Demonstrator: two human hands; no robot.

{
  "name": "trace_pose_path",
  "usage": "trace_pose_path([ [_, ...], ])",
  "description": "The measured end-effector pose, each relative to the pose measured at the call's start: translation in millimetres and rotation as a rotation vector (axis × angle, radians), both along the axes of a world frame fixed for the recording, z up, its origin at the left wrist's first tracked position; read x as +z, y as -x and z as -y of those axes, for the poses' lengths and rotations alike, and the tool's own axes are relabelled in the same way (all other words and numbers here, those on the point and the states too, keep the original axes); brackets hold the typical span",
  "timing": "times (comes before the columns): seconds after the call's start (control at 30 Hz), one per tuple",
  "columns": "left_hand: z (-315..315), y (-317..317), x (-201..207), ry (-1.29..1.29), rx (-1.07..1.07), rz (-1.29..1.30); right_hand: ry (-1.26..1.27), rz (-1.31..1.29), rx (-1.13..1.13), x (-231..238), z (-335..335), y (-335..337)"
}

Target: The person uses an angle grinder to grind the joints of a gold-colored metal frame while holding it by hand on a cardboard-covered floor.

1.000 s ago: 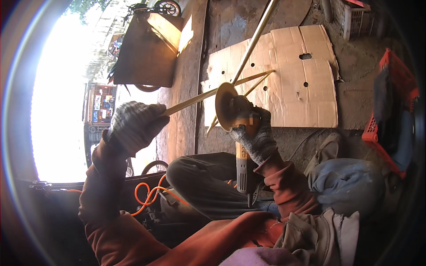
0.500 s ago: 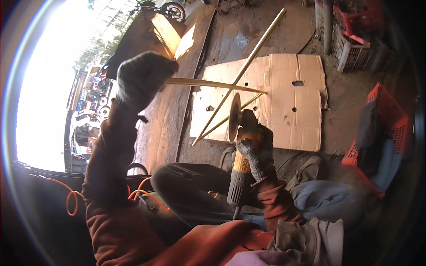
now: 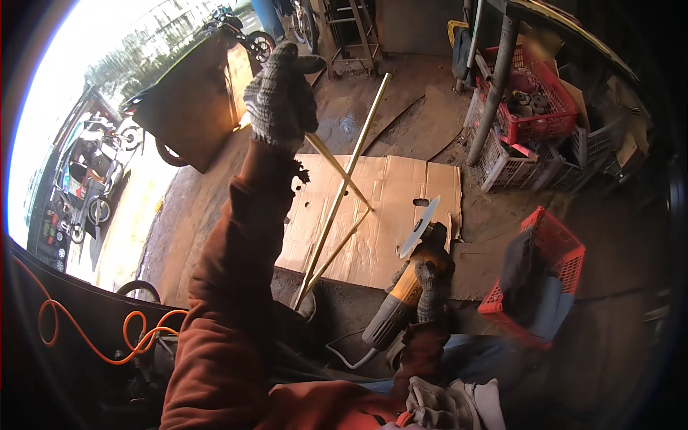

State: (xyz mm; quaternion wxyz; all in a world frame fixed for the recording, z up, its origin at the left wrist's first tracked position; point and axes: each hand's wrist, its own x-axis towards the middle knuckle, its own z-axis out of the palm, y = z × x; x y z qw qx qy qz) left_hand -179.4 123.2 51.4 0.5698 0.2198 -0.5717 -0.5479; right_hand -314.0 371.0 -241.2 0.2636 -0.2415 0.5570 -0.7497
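In the head view, the left hand (image 3: 281,100), in a knit glove, is closed around the far end of a pale bar (image 3: 335,163), well out in front of the body. Gripping so near the tip probably leaves most of the length bare and gives good leverage for tilting it. The bar slants down to the right, crosses a longer rod (image 3: 367,129), and meets a shorter strip (image 3: 338,253) at a corner above the cardboard (image 3: 393,190). The sheet lies flat on the floor, perhaps as a clean work surface; whether the corner touches it I cannot tell.

The right hand, (image 3: 430,287) also gloved, is clamped on the grinder (image 3: 405,295) near its head, likely because the weight sits there. The disc (image 3: 421,228) points up and away, apart from the bars, which seems a sensible way to spare both metal and fingers. The cord (image 3: 347,365) trails from the tail end, behind the disc. Right of the grinder, a red crate (image 3: 570,261) stands on the floor, holding dark and bluish things.
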Motion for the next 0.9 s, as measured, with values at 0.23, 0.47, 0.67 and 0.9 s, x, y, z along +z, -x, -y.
trace_pose_path([
  [0.23, -3.2, -13.2, -26.6, -0.006, -0.063, -0.141, 0.108, 0.179, 0.029, -26.5, -8.3, 3.3],
  [0.47, 21.7, 8.8, -18.6, 0.269, 0.354, -0.127, -0.168, -0.210, 0.111, -80.2, 6.1, 25.0],
  [0.67, 44.7, 44.9, -41.3, 0.193, -0.250, -0.438, -0.247, -0.108, 0.075, -85.0, -28.6, 42.4],
  [0.9, 53.4, 76.3, -191.1, -0.573, -0.435, 0.764, -0.207, 0.084, 0.019, -69.3, -26.1, 21.6],
])
